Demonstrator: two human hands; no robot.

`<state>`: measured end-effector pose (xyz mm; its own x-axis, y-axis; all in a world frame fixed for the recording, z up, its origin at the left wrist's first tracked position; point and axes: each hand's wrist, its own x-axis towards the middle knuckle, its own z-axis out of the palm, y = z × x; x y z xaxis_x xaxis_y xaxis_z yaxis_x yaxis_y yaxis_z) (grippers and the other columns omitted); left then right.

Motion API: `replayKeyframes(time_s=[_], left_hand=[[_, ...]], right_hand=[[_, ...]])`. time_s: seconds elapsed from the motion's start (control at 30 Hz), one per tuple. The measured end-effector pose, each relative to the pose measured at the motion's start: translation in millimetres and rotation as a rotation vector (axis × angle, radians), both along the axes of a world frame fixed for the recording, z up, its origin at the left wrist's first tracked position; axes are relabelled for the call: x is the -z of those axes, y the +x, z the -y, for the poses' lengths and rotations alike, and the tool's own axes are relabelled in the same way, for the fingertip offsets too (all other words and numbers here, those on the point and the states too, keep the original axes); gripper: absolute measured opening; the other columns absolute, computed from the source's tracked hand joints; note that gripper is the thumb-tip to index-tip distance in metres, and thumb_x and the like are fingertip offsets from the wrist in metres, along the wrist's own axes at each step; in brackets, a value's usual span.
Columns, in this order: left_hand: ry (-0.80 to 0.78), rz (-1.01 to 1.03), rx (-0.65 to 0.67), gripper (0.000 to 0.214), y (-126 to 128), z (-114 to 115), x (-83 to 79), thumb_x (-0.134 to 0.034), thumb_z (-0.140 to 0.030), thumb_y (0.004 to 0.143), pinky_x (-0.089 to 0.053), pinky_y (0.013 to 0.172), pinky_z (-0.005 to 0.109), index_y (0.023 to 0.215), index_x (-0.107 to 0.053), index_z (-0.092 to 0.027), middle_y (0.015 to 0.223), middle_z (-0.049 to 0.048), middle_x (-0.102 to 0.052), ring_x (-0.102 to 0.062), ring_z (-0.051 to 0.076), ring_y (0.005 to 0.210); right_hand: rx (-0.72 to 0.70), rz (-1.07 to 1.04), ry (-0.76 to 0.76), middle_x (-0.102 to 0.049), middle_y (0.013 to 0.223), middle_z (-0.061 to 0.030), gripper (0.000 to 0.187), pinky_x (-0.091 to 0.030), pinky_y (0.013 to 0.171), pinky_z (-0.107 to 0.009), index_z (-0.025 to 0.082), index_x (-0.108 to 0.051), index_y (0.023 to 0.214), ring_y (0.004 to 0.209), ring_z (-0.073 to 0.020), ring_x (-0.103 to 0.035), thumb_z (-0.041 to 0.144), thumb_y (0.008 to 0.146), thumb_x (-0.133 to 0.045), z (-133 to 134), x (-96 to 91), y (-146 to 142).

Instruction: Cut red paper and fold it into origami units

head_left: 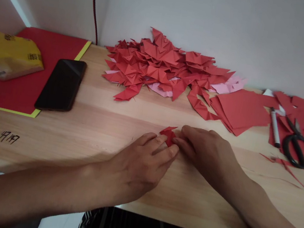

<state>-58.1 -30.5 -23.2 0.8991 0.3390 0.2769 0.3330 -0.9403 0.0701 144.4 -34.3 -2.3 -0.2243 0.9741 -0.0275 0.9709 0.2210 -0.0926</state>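
A small piece of folded red paper [169, 135] is between my two hands, low over the wooden table. My left hand [143, 167] has its fingers closed on the near and left side of the paper, covering much of it. From the right, my right hand [209, 153] pinches the paper's edge with thumb and fingertips. One pointed corner sticks out at the top. Beyond both hands lies a heap of folded red paper pieces [161, 59], with some pink ones among them.
Flat red paper squares [243, 109] lie right of the heap. Farther right are a marker [275, 129], black-handled scissors [296, 148] and thin red strips [295, 177]. At left, a black phone [61, 85] and a yellow packet [11, 55] rest on larger red sheets [25, 102].
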Motion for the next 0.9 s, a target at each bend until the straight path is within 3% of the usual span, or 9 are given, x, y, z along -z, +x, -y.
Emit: replayKeyframes(time_s=[0.17,0.27,0.37,0.47,0.57,0.67,0.9], left_hand=[[-0.11,-0.033,-0.007,0.048,0,1,-4.3,-0.046,-0.028,0.093,-0.04,0.107,0.045,0.133,-0.052,-0.003,0.138,0.0122,-0.052,-0.045,0.032,0.125],[-0.102,-0.039,-0.01,0.05,-2,1,-3.2,-0.046,-0.03,0.094,-0.039,0.108,0.045,0.136,-0.049,-0.003,0.138,0.0124,-0.052,-0.044,0.031,0.126],[-0.068,-0.018,-0.013,0.049,-3,2,-0.3,-0.047,-0.031,0.094,-0.039,0.107,0.044,0.135,-0.05,-0.004,0.135,0.0127,-0.054,-0.044,0.031,0.125],[-0.046,-0.001,-0.009,0.047,-2,2,1.1,-0.049,-0.031,0.093,-0.041,0.104,0.045,0.132,-0.052,-0.005,0.131,0.0128,-0.056,-0.045,0.031,0.124],[-0.036,0.008,-0.005,0.046,-1,1,0.7,-0.05,-0.031,0.092,-0.042,0.102,0.045,0.13,-0.054,-0.004,0.13,0.014,-0.056,-0.048,0.031,0.121],[-0.025,0.025,-0.001,0.044,0,1,0.5,-0.051,-0.03,0.092,-0.043,0.101,0.045,0.126,-0.057,-0.003,0.127,0.0144,-0.058,-0.05,0.031,0.119],[0.086,0.051,0.007,0.041,-2,4,6.4,-0.047,-0.026,0.095,-0.041,0.104,0.045,0.129,-0.056,-0.005,0.132,0.0133,-0.058,-0.051,0.031,0.123]], right_hand=[[0.052,0.016,-0.033,-0.061,0.064,-0.0019,0.029,-0.028,0.054,-0.027,0.019,-0.054,0.072,0.055,-0.0151,-0.051,0.039,0.094,-0.049,0,0.7,-4],[0.099,-0.013,-0.031,-0.062,0.064,-0.0019,0.028,-0.031,0.055,-0.028,0.02,-0.056,0.077,0.057,-0.0167,-0.054,0.038,0.095,-0.047,-2,0.6,-3],[0.086,-0.2,-0.082,-0.062,0.065,-0.0002,0.024,-0.036,0.056,-0.027,0.02,-0.057,0.079,0.059,-0.0158,-0.056,0.034,0.096,-0.046,2,-4.0,5],[-0.036,-0.377,-0.056,-0.068,0.086,-0.0026,0.019,-0.045,0.066,-0.027,0.02,-0.063,0.094,0.074,-0.0147,-0.061,0.027,0.097,-0.045,17,-8.9,12],[-0.17,-0.306,0.095,-0.067,0.109,-0.0079,0.024,-0.047,0.081,-0.034,0.021,-0.062,0.115,0.094,-0.0187,-0.062,0.023,0.097,-0.046,38,-6.8,14],[-0.245,-0.202,0.229,-0.067,0.114,-0.0104,0.026,-0.044,0.084,-0.04,0.018,-0.062,0.119,0.103,-0.0238,-0.06,0.018,0.097,-0.047,53,0.7,12],[-0.255,-0.079,0.271,-0.066,0.117,-0.0107,0.025,-0.04,0.08,-0.04,0.017,-0.062,0.117,0.103,-0.0258,-0.059,0.014,0.095,-0.05,58,8.8,10]])
